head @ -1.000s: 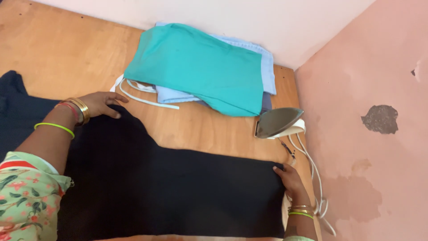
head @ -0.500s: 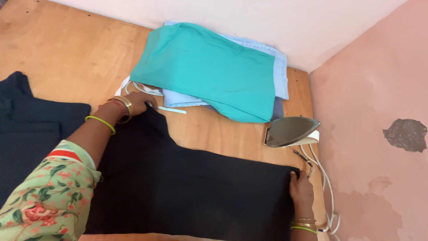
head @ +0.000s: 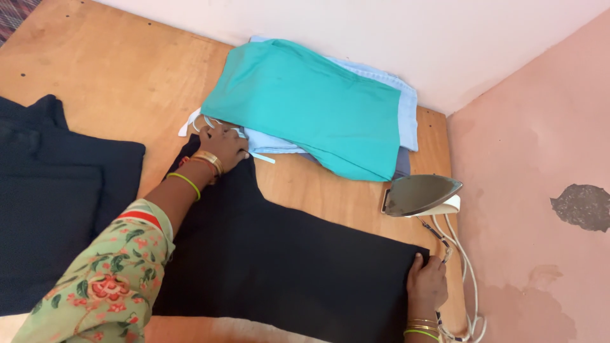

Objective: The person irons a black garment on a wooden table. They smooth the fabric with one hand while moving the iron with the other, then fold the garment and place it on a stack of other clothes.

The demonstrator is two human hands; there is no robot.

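Black cloth (head: 286,267): large dark piece spread flat over the near half of the wooden desk (head: 108,82), its right edge close to the desk's right edge, its upper left corner running up toward the pile of folded clothes.

Left hand (head: 225,146): palm down on the upper left corner of the black cloth, fingers bent onto the fabric beside a white strap (head: 197,121) that trails from under the pile; whether the fingers pinch the cloth or only press it cannot be told. Wrist carries gold, red and green bangles (head: 200,168); the sleeve (head: 108,279) is green with a flower print.

Right hand (head: 426,279): at the right edge of the black cloth, near the desk's near right corner, fingers curled over the cloth's edge and holding it. Bangles on this wrist as well.

Teal garment (head: 311,105): folded, topmost on the pile at the far right part of the desk, close to the white wall (head: 381,32). Light blue garment (head: 406,114) beneath it, showing along the right and lower sides.

Iron (head: 419,194): standing on its heel at the desk's right edge, just beyond the black cloth, metal soleplate facing the camera; white cord (head: 467,273) drops down along the pink wall (head: 540,159).

Dark folded cloth (head: 51,190): at the left edge of the desk, apart from the spread piece.
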